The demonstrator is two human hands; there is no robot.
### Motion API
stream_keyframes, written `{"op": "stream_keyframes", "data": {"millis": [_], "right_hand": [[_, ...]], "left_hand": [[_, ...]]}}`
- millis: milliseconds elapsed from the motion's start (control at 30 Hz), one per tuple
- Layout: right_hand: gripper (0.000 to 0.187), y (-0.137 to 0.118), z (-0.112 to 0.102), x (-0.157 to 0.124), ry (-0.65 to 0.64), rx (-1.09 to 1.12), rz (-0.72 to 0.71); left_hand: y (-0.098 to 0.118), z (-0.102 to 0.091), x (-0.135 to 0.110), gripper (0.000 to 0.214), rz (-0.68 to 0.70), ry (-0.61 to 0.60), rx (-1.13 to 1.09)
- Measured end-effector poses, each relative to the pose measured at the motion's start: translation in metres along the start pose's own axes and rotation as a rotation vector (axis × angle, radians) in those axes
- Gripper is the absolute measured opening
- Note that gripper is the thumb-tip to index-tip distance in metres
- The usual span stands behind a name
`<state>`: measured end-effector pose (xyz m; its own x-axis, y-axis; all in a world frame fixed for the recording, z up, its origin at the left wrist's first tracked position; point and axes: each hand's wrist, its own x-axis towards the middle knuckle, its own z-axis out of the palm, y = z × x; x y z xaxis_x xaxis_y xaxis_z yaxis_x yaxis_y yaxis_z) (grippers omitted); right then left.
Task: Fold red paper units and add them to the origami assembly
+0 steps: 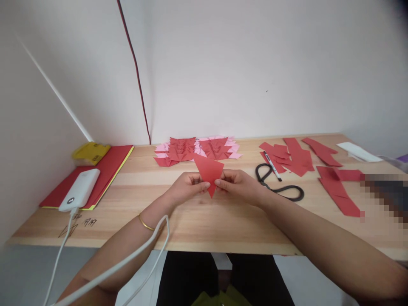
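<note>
Two hands at work, one piece between them. The left hand point(191, 186) and right hand point(237, 183) each pinched a kite-shaped piece of smooth red paper point(209, 172), thumb in front and fingers behind, near its lower tip. The thumb tips lay just apart. The piece was held upright above the middle of the desk; whether its tip touched the wood, could not tell. Judgement: the paired grip probably kept the thin sheet steady and its folds closed.

Behind it, against the wall, lay two rows of overlapping pointed red and pink paper folds point(181, 149), likely grouped to keep like pieces together. To the right, black-handled scissors point(264, 185) and a white pen with a black tip point(272, 166) lay near loose red paper offcuts point(298, 158), presumably within easy reach.

Left end: a white power bank point(80, 190) with a white cable point(58, 256) rested on flat red and yellow sheets point(111, 170), a yellow packet point(91, 153) behind it.

Surface: pale, grained wooden desk point(223, 229), with dark pen marks point(89, 222) front left. Room: plain whitish wall point(255, 76), dark red cord point(136, 64) down the corner. Far right was pixelated, unreadable.
</note>
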<state>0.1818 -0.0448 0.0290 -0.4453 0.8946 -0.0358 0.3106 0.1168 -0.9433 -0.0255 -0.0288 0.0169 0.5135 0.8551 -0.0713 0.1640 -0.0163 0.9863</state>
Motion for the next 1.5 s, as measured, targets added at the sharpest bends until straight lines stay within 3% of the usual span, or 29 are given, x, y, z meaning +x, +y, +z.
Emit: {"op": "stream_keyframes", "data": {"millis": [200, 433, 700, 967, 1300, 1500], "right_hand": [[0.027, 0.004, 0.001, 0.001, 0.014, 0.095, -0.074], [0.028, 0.003, 0.005, 0.003, 0.038, 0.227, -0.059], [0.03, -0.001, 0.0, 0.003, 0.162, 0.128, -0.057], [0.03, -0.004, 0.01, 0.002, 0.156, 0.077, -0.098], [0.029, -0.005, 0.014, 0.002, 0.191, -0.03, -0.084], [0.033, -0.007, 0.007, 0.002, 0.252, -0.037, -0.053]], "left_hand": [[-0.002, -0.002, -0.001, 0.029, 0.039, -0.066, 0.022], [0.003, 0.003, 0.0, 0.026, 0.042, -0.052, -0.072], [0.003, 0.002, 0.0, 0.02, -0.058, -0.019, -0.125], [0.004, 0.011, 0.003, 0.022, -0.092, -0.004, -0.391], [0.006, 0.017, 0.003, 0.008, -0.108, 0.111, -0.292], [0.005, 0.012, 0.003, 0.003, -0.113, 0.114, -0.181]]}}
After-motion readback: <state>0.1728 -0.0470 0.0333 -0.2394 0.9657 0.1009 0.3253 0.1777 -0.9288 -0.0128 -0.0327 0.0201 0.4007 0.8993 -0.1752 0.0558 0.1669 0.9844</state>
